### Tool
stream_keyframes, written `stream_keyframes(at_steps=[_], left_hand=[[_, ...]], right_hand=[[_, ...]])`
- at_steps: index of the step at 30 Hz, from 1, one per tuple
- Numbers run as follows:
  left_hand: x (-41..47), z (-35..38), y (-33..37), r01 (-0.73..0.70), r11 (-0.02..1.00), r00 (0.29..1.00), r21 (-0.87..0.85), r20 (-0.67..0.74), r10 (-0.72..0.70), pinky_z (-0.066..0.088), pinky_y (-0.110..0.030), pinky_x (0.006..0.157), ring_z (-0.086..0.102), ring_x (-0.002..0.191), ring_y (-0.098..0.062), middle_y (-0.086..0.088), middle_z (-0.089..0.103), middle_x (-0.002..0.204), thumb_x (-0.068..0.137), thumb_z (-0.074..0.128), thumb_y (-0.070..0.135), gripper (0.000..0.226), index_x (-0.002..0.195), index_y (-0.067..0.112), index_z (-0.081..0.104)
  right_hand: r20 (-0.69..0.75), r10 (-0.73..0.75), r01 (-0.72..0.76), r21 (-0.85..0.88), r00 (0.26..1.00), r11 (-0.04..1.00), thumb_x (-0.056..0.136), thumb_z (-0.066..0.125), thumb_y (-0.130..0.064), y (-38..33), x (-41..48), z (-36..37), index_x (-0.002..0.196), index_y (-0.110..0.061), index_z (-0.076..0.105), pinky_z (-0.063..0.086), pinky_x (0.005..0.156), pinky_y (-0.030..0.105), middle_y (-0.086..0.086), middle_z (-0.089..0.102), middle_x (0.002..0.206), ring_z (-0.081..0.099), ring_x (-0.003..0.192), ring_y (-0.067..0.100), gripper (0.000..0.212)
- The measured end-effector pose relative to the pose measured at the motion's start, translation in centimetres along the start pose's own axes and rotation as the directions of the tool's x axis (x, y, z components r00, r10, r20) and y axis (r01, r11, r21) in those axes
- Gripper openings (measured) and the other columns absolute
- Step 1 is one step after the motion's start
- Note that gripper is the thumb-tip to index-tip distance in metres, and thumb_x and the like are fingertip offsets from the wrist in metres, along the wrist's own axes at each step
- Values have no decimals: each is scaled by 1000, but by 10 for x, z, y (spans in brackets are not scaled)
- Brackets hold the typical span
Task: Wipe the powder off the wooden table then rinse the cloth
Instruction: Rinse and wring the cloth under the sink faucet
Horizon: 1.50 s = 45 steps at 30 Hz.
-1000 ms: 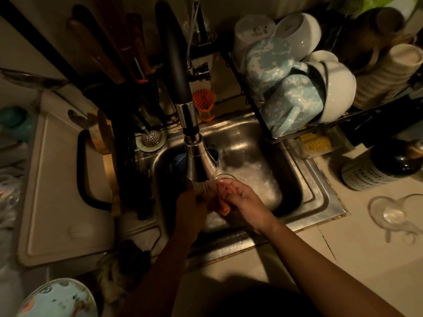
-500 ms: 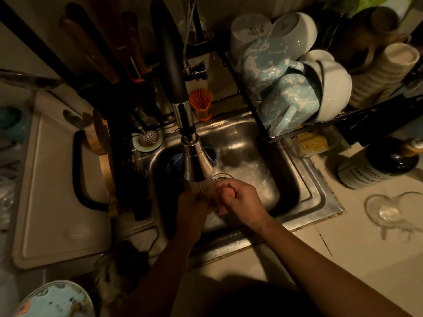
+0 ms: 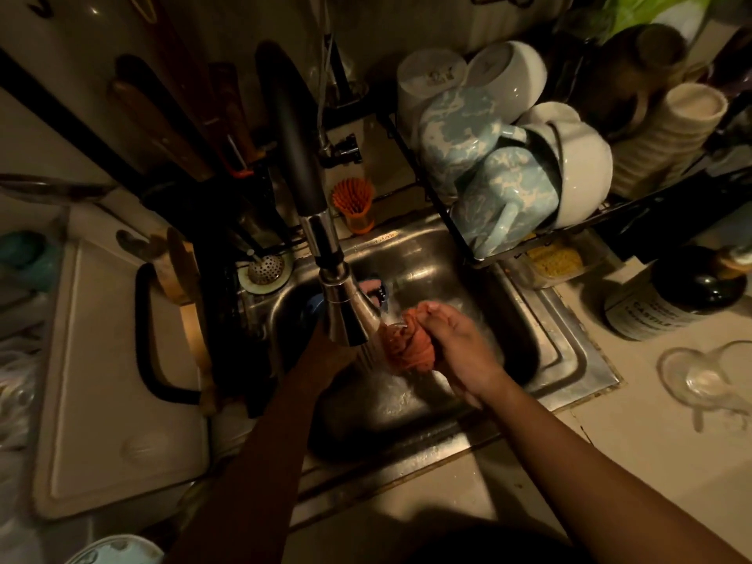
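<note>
- The orange cloth (image 3: 403, 346) is hanging over the sink (image 3: 569, 362) basin, scrunched into a wad just right of the faucet head (image 3: 346, 309). The water is running down past its left edge and looks to be catching it.
- The right hand (image 3: 455, 348) is clenching it, with the fingers wrapping round the right side of the wad and one end poking out past the fingertips.
- The left hand (image 3: 325, 354) is reaching in from the left, but it's mostly hiding behind the faucet head and it's dark there. I honestly can't tell if it's gripping the cloth or just cupping under the water.
- Handling guess: it's looking soaked, so it's probably weighing a fair bit more than it would dry. It's soft, floppy and dripping, with zero stiffness. Nothing fragile here, so squeezing hard is fine. Wet fabric is maybe a little slick, so a full fist is going to work better than a fingertip pinch.
- Where to grab: round the fat middle for holding it under the stream, then one hand on each end for wringing.
- Direction: the wad's long axis is running roughly from the back of the sink toward the person. The upper end is pointing at the back wall of the basin and the lower end is drooping toward the near rim. There's no real front or back to it, since it's just a bunched rag.
</note>
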<state>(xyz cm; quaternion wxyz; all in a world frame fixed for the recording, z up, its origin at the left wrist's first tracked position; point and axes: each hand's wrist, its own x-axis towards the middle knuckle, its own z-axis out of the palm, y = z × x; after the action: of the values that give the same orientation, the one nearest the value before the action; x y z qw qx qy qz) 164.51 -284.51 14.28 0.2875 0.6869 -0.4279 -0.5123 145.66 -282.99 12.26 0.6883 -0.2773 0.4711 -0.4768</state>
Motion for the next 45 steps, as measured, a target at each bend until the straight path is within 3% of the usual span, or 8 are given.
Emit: stream_keyframes(at_steps=[4,8,14,30,34,40,42,45], left_hand=[[51,-20,37,-124,992,973,30,202,115,57,-18,78,59,120,-10,10,53,128,105,45,12,42,140,34,38],[75,-5,113,-378,919,902,-114,179,394,51,-33,102,54,129,-17,-9,46,145,99,55,4,62,153,18,28],[109,3,151,-244,944,954,-222,122,275,46,-55,83,59,97,-34,-8,64,107,83,67,23,86,154,38,21],[121,8,149,-296,925,946,-237,58,318,41,-31,68,51,84,-27,-7,58,93,89,47,-15,79,154,23,24],[106,7,151,-303,899,936,-315,76,343,49,-33,85,59,116,-35,-29,55,125,84,53,-3,82,155,25,23],[115,-4,3,100,906,962,-412,272,18,54,-40,96,64,118,-18,-4,56,142,105,45,35,34,137,36,54],[75,8,-35,235,952,935,-198,312,-166,47,-44,99,57,122,-22,-1,57,140,79,71,63,69,138,33,52],[-9,36,-13,350,896,861,-272,470,-193,50,-42,82,59,110,-29,-5,63,116,86,68,41,42,123,25,53]], right_hand=[[-22,-33,34,22,999,999,99,57,-15,-19,6,1,109,-8,65,55,78,32,6,74,95,70,86,16,15],[-15,-65,66,85,998,994,100,53,-10,-35,10,6,103,-8,64,55,63,25,8,73,86,70,72,15,11],[21,-65,61,163,998,985,100,51,-4,-47,11,10,102,-14,59,58,64,23,2,73,86,71,75,11,13],[37,-86,85,43,996,995,97,57,-12,-38,1,18,105,-10,68,54,81,29,8,73,99,66,92,22,14],[-23,-56,57,73,998,996,97,57,-12,-37,-2,18,109,-7,67,52,83,32,8,72,98,66,92,22,16],[-42,19,-7,257,999,966,99,56,-28,-43,-5,16,117,5,62,55,89,44,25,70,107,68,91,30,38],[-29,10,-2,249,1000,968,101,51,-19,-42,-5,14,95,0,64,60,67,31,15,71,83,69,70,20,23],[-32,-4,10,189,999,982,101,47,-9,-35,-7,11,94,-7,64,55,61,24,11,65,82,65,67,14,19]])
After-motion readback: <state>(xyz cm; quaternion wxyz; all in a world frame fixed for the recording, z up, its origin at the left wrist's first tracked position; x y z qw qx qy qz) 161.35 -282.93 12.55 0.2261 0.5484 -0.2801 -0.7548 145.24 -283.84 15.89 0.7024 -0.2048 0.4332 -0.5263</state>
